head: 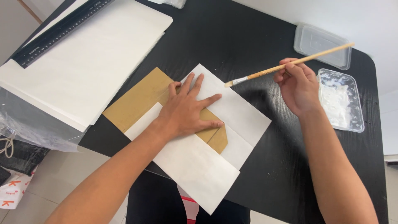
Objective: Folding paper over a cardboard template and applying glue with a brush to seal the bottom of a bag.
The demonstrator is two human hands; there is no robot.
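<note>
My left hand [187, 108] lies flat, fingers spread, on a brown cardboard piece [137, 99] and the white paper sheet [232, 112] wrapped partly around it, near the front edge of a black table [232, 41]. Another white flap [195, 166] of the paper reaches toward me past the table edge. My right hand [298, 85] holds a wooden-handled paintbrush [286, 65] above the table, with the bristle tip pointing left, just over the paper's far right edge. The brush does not touch the paper.
A clear plastic tub holding white paste [340, 99] sits at the right, with its clear lid [321, 43] behind it. A stack of large white sheets [83, 62] with a black ruler [62, 29] on top fills the left. Plastic wrap [25, 128] hangs off the left edge.
</note>
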